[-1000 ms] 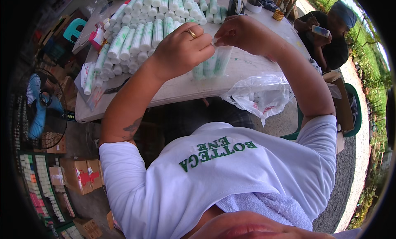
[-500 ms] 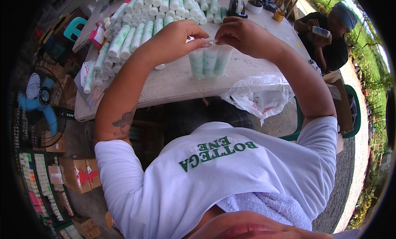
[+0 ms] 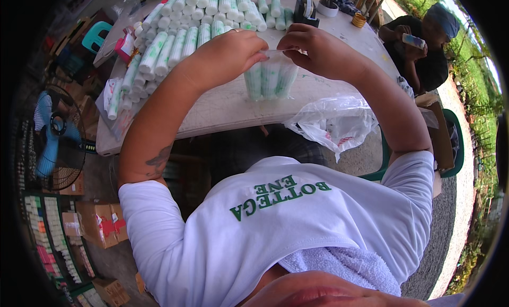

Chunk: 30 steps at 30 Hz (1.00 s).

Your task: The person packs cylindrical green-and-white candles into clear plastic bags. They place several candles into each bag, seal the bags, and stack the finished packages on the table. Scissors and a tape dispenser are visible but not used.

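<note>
A clear plastic bag [image 3: 270, 80] stands upright near the table's front edge, with several white-and-green cylindrical rolls inside it. At its top left, my left hand [image 3: 231, 56] pinches the rim between thumb and fingers. My right hand [image 3: 316, 51] grips the opposite top corner, its fingers bent together. Between the two hands the bag's mouth is stretched straight. A large pile of similar white-and-green rolls [image 3: 177, 44] lies on the table just beyond and left of my left hand.
A black tape dispenser [image 3: 306, 11] stands at the back of the worktable [image 3: 212, 113]. Loose clear plastic bags [image 3: 334, 121] hang over the front edge at right. Brown tape rolls [image 3: 359, 20] sit far right, near another person [image 3: 424, 50]. A blue fan [image 3: 55, 126] stands left.
My hands have spread slightly apart, pulling the bag's mouth wider and straighter. My left hand has dropped a little. The bag stays in place.
</note>
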{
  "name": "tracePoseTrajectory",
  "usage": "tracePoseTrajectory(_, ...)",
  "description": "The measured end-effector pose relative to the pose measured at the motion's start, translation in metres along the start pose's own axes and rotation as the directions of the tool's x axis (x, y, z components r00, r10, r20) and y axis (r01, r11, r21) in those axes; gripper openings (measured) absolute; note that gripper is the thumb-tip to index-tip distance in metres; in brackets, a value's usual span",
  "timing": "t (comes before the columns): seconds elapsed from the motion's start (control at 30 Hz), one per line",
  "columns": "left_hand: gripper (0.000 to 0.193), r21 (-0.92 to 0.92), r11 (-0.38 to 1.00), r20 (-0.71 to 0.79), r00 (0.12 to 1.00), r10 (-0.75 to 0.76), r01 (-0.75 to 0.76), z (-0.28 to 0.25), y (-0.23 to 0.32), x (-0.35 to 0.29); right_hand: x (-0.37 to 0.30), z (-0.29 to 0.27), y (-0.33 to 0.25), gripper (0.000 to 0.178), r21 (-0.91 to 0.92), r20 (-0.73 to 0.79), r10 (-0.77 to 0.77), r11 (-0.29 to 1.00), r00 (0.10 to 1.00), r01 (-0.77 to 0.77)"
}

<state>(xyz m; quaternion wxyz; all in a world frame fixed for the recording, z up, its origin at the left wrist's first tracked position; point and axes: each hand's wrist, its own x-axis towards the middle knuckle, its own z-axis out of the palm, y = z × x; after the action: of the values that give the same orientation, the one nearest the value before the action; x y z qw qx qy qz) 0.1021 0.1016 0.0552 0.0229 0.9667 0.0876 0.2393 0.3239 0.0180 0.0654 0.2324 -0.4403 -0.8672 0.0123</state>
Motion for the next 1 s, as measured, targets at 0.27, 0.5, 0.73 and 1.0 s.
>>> tracePoseTrajectory(0.27,0.013,0.224,0.972,-0.079,0.993,0.090,-0.070,0.005,-0.003,-0.002,-0.008,0.009,0.008,0.013,-0.061,-0.119,-0.063,0.997,0.991,0.056)
tracePoseTrajectory(0.5,0.011,0.081,0.986,-0.151,0.976,0.158,-0.147,0.005,-0.006,0.004,-0.006,0.011,0.011,0.014,-0.095,-0.110,-0.073,0.993,0.991,0.063)
tracePoseTrajectory(0.73,0.011,0.268,0.953,-0.059,0.985,0.162,-0.141,0.004,0.000,0.003,-0.012,0.012,0.001,0.014,-0.357,-0.075,-0.134,0.929,0.988,0.099)
tracePoseTrajectory(1.0,0.028,0.058,0.997,-0.367,0.930,-0.029,0.054,0.021,0.021,-0.021,-0.016,0.010,-0.010,0.022,-0.514,-0.008,-0.248,0.832,0.969,0.209)
